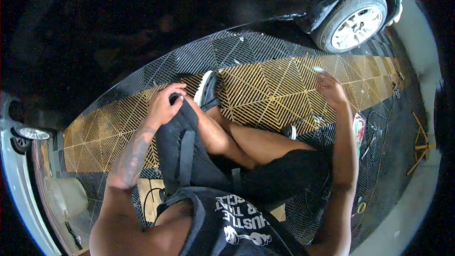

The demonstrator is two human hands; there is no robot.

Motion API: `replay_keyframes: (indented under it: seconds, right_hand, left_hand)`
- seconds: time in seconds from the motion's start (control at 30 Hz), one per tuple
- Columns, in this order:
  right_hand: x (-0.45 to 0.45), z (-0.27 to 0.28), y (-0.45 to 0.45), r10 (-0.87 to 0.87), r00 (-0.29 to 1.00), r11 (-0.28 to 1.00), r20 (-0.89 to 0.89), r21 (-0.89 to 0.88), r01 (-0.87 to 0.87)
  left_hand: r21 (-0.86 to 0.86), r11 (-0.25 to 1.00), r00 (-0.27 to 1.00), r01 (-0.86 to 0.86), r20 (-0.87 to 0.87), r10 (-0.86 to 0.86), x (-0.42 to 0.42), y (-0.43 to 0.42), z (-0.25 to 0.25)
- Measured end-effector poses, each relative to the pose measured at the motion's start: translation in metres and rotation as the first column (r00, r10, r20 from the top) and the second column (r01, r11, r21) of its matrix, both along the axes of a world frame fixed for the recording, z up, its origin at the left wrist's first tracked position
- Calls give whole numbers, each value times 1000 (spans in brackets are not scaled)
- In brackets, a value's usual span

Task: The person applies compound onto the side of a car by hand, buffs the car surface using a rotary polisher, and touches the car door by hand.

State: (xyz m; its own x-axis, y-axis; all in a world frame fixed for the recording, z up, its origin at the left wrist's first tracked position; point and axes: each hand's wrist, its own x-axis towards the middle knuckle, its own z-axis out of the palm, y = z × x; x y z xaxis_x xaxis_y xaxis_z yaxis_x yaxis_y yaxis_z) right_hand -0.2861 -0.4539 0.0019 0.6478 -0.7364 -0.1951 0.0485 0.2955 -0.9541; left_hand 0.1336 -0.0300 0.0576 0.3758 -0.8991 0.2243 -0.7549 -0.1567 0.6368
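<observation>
My left hand (164, 105) rests on my bent knee, on the hem of the black shorts (173, 137). Its fingers lie loosely over the knee with the thumb apart, and nothing shows in it. Raised above the floor tiles, my right hand (332, 91) has its fingers curled together. A small whitish thing (318, 69) shows at its fingertips, too small to name. Beyond both hands stretches the dark side of a black car (156, 33). Its front or rear wheel (358, 21), with a silver rim, stands past my right hand.
Yellow and black slatted floor tiles (265, 90) lie under my crossed legs and shoes (205, 90). To the right are a yellow frame (419, 147), a roll of tape (361, 207) and cables. On the left stand a pale bucket (66, 199) and another car (16, 175).
</observation>
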Motion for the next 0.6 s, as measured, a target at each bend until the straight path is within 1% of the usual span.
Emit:
replay_keyframes:
  seconds: [0.03,0.07,0.1,0.13,0.17,0.2,0.23,0.27,0.3,0.33,0.37,0.4,0.43,0.47,0.5,0.57,0.6]
  right_hand:
    - [58,33,39,30,999,993,31,116,-34]
    - [105,31,56,176,975,979,135,81,-188]
    - [145,39,83,274,939,951,209,88,-297]
    - [186,47,111,366,887,910,280,90,-404]
    - [220,72,150,414,848,864,332,151,-481]
    - [249,85,182,439,816,803,376,242,-544]
    - [275,91,216,499,777,752,383,255,-608]
    - [298,96,248,500,740,676,450,331,-659]
    - [317,102,277,487,710,600,509,396,-695]
    - [336,108,307,515,669,526,537,418,-741]
    - [354,110,334,530,651,488,544,432,-759]
    - [370,111,360,547,637,461,543,439,-771]
    - [386,110,385,563,626,436,540,450,-780]
    - [405,105,406,599,550,347,581,431,-833]
    - [420,107,431,602,542,295,587,467,-834]
    - [451,105,479,626,509,214,591,498,-840]
    - [466,106,502,630,486,192,606,486,-853]
  left_hand:
    - [-35,999,1000,2,-2,-2,2,5,-1]
    - [-100,995,1000,-11,-2,10,4,8,-7]
    - [-189,978,995,-84,-72,72,4,13,-15]
    - [-277,945,970,-173,-213,115,5,18,-25]
    - [-350,893,925,-283,-347,157,8,31,-35]
    - [-323,890,936,-322,-249,249,9,56,-41]
    - [-288,884,930,-367,-148,338,11,89,-49]
    - [-213,880,906,-424,-102,412,9,128,-65]
    - [-79,909,913,-408,-62,404,18,179,-87]
    - [5,880,880,-475,29,475,18,231,-99]
    - [85,841,843,-535,121,524,15,281,-114]
    - [133,715,725,-687,195,660,17,342,-156]
    - [171,560,585,-811,272,764,15,400,-189]
    - [339,340,443,-877,298,846,6,440,-185]
    - [488,101,297,-867,343,891,-6,474,-181]
    - [688,-34,189,-725,246,951,-27,529,-196]
    - [739,-13,236,-673,231,944,-39,536,-193]
